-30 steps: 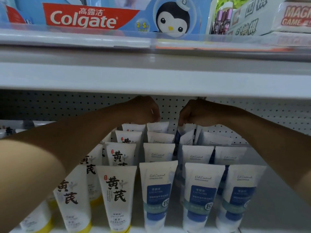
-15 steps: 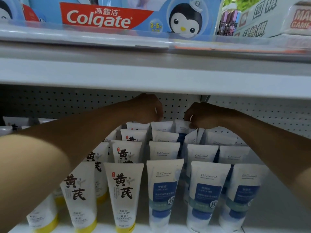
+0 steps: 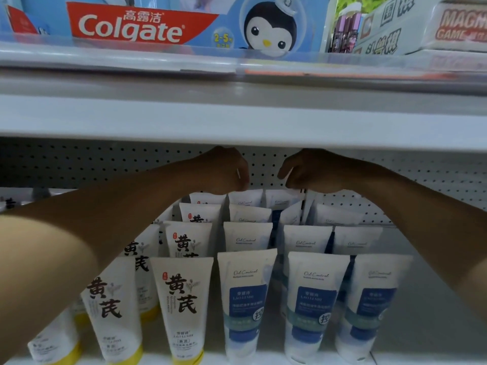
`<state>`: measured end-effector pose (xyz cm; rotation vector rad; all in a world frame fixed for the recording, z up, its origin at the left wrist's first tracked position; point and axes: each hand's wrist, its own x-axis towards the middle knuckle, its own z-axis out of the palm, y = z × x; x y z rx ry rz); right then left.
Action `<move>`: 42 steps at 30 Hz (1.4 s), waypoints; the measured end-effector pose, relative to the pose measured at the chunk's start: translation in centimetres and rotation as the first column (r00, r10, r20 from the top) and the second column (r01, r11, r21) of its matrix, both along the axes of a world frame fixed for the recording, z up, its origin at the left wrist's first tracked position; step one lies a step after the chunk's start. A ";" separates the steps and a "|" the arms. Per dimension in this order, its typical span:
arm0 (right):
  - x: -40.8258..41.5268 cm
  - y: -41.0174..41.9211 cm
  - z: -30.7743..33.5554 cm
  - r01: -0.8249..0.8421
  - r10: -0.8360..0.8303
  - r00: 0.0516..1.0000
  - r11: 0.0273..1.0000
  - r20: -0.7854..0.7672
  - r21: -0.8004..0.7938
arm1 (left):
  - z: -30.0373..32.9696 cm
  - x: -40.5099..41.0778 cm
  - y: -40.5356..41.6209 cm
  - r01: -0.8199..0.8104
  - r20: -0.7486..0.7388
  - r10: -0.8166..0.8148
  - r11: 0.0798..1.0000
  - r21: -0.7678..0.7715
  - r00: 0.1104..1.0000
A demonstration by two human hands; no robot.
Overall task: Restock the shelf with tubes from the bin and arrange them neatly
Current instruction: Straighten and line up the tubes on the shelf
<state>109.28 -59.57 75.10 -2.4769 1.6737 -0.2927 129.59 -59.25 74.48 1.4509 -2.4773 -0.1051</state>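
White tubes stand in rows on the lower shelf [image 3: 434, 312]: tubes with yellow caps [image 3: 181, 306] on the left, tubes with blue labels [image 3: 246, 304] in the middle and right. Both my arms reach to the back of the shelf. My left hand [image 3: 226, 169] curls down and pinches the crimped top of the rearmost blue-label tube [image 3: 245, 198]. My right hand [image 3: 313, 172] curls over the top of the rear tube [image 3: 279, 199] in the row beside it and pinches it. The fingertips of both hands are partly hidden. No bin is in view.
The upper shelf's white front edge [image 3: 237, 122] hangs just above both hands. On it stand a Colgate box [image 3: 131, 27] and game boxes [image 3: 458, 25]. A perforated back panel [image 3: 79, 167] closes the rear. Bare shelf floor lies right of the blue rows.
The rear tube under my right hand has gone from tilted to upright beside its neighbour. Both hands sit slightly higher, close under the upper shelf.
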 end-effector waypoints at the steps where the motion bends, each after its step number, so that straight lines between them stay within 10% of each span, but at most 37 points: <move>1: -0.4 0.2 0.3 0.012 -0.014 0.994 1.000 0.111 0.017 | 0.0 -0.1 0.0 -0.001 -0.002 0.001 1.000 -0.001 1.000; 4: -2.4 0.5 0.7 0.028 -0.038 0.958 0.999 0.283 0.039 | 0.0 -0.6 0.2 0.013 -0.039 -0.013 1.000 -0.020 0.999; 9: -4.9 1.4 0.3 -0.013 0.017 0.995 0.999 -0.095 0.046 | 0.1 -2.7 0.9 0.072 -0.079 -0.077 0.995 -0.065 0.994; 16: -4.4 1.2 -1.3 0.017 -0.026 0.970 0.999 -0.242 -0.036 | 0.4 -4.9 1.3 0.129 -0.072 -0.132 0.991 -0.045 0.989; 37: -7.0 3.9 0.0 0.023 0.002 0.990 0.985 0.140 -0.172 | -0.7 -7.2 2.6 0.141 0.152 -0.154 0.985 0.097 0.976; 42: -6.1 4.9 -0.7 -0.006 0.009 0.997 0.999 -0.079 0.039 | -1.0 -7.2 2.9 0.131 0.125 -0.138 0.989 0.065 0.982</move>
